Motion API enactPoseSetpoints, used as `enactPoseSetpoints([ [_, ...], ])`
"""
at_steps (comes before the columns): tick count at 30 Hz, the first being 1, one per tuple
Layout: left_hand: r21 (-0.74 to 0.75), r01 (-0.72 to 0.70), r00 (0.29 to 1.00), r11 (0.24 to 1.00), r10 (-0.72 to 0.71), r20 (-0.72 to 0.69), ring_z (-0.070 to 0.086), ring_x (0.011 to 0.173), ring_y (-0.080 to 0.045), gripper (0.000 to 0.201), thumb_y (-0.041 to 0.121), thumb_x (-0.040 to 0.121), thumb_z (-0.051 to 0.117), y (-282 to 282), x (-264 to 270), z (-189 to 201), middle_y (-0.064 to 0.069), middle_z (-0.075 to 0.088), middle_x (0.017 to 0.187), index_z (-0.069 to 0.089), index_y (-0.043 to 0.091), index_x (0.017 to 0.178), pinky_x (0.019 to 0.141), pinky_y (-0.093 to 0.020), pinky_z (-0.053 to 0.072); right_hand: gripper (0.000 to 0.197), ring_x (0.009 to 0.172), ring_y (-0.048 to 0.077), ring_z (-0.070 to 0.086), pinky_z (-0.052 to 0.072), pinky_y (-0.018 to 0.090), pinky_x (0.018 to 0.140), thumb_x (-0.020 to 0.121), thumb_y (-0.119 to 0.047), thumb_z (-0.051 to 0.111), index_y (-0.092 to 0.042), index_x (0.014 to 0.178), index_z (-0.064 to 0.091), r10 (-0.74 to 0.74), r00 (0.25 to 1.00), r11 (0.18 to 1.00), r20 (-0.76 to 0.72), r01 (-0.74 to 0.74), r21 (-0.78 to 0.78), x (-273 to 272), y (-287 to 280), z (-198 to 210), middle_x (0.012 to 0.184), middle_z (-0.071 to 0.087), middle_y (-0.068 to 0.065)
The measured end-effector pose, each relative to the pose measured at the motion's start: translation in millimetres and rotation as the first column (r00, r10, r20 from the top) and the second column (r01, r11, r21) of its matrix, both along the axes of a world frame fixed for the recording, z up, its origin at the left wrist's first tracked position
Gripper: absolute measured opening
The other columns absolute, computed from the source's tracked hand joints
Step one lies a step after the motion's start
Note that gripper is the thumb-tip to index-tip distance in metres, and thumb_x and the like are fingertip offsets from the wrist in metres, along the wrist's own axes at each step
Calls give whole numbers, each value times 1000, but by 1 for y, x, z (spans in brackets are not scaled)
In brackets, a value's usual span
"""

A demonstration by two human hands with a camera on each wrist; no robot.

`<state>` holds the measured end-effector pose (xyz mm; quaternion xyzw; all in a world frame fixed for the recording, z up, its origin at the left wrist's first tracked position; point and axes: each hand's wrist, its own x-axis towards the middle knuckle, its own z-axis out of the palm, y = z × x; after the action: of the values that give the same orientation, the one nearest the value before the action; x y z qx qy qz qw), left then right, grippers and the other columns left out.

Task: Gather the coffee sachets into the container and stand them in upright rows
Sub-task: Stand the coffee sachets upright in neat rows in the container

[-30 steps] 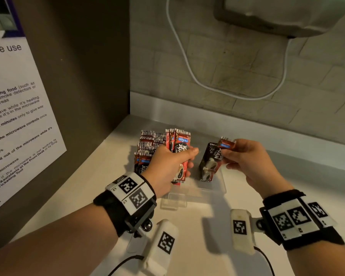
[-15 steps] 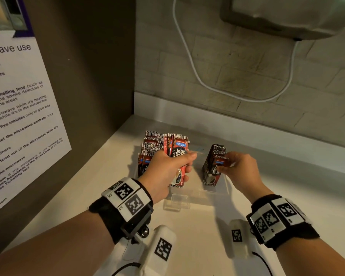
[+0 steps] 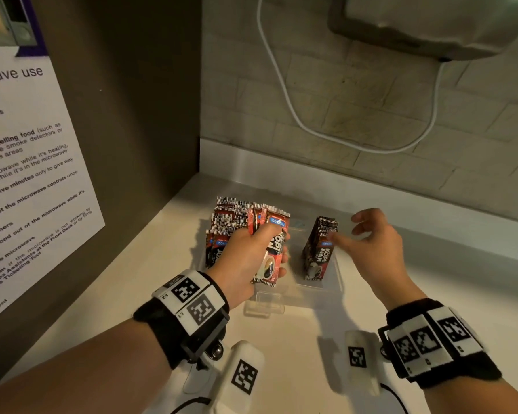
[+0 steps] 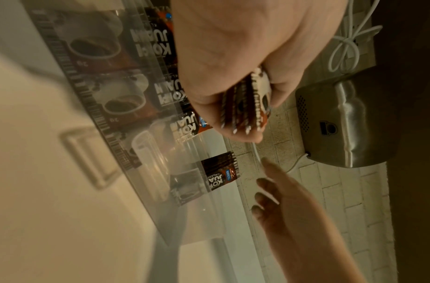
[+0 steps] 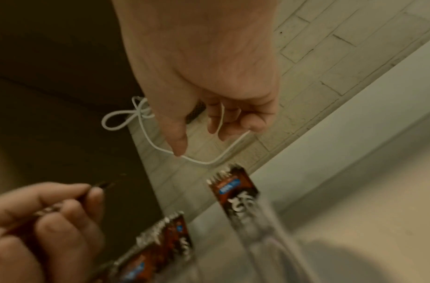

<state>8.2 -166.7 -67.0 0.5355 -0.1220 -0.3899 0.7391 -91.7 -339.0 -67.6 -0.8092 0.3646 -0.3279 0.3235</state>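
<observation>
A clear plastic container (image 3: pixel 337 282) sits on the pale counter (image 3: pixel 281 348). Red and black coffee sachets (image 3: pixel 228 222) stand in upright rows at its left side. A shorter row of sachets (image 3: pixel 319 249) stands upright at its right side. My left hand (image 3: pixel 251 255) grips a small bunch of sachets (image 3: pixel 274 243) above the container's middle; their edges (image 4: pixel 247 107) show in the left wrist view. My right hand (image 3: pixel 368 240) hovers just right of the short row, fingers spread and holding nothing, thumb near the row's top. The right wrist view shows that hand (image 5: pixel 209 118) empty above the row (image 5: pixel 235 193).
A dark cabinet wall with a printed notice (image 3: pixel 27 174) closes the left side. A tiled wall with a white cable (image 3: pixel 296 115) and a metal appliance (image 3: pixel 431 22) stands behind. The counter extends to the right and toward me.
My right hand set its sachets down into the short right row, let go and drew back slightly with fingers spread. My left hand kept its bunch almost still.
</observation>
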Motion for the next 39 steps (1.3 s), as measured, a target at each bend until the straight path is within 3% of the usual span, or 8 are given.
enactPoseSetpoints([
  [5,6,34,998,999,-34,51,72,81,-23,30,17,82,74,0,-4,-7,-10,74,95,67,10,110,74,-35,55,16,55,7,47,36,14,47,83,-17,72,-10,94,63,270,929,896,252,-339,286,4,31,28,74,58,1],
  [9,-22,111,987,994,-107,117,73,78,-18,15,6,84,71,2,-10,-3,-6,75,86,71,13,97,66,-27,55,6,47,15,41,33,20,40,84,-5,68,-1,88,66,481,863,787,152,-502,360,5,45,36,68,57,14],
  [14,26,206,962,978,-208,175,71,69,-12,17,8,78,76,11,-7,0,-1,75,80,71,16,92,60,-26,54,5,40,13,42,35,19,37,84,3,64,2,80,65,376,900,821,219,-433,372,3,39,42,61,56,15],
  [20,41,158,974,987,-163,160,64,58,-8,13,9,76,78,11,-11,-4,1,71,71,71,17,84,54,-27,48,11,46,13,59,51,20,44,81,11,61,1,84,64,406,876,712,260,-482,511,-5,33,48,64,66,11],
  [26,70,100,986,992,-109,125,54,55,-12,11,9,79,76,12,-7,-5,1,61,61,66,14,78,48,-25,47,12,45,10,59,52,19,47,87,9,54,-1,83,61,220,885,813,411,-399,423,-14,6,59,58,66,5],
  [31,66,7,1000,998,-9,30,54,50,-11,20,18,93,59,13,-3,3,0,59,58,66,9,77,45,-22,46,14,50,10,61,54,20,53,89,6,58,-3,81,66,295,952,904,82,-306,298,-14,-11,46,68,65,12],
  [35,77,-2,1000,997,3,-7,55,46,-10,20,17,95,54,12,-4,5,-1,59,59,66,7,83,44,-22,46,11,55,18,63,53,22,53,84,2,67,-8,82,66,330,919,942,-215,-307,133,-6,-13,21,70,67,14],
  [39,91,10,1000,996,-10,-5,55,47,-10,19,17,95,54,13,-5,5,-3,59,61,66,6,85,45,-23,46,23,45,8,58,48,20,50,78,4,72,-16,72,62,297,906,949,-301,-314,-8,-1,-16,8,60,66,8],
])
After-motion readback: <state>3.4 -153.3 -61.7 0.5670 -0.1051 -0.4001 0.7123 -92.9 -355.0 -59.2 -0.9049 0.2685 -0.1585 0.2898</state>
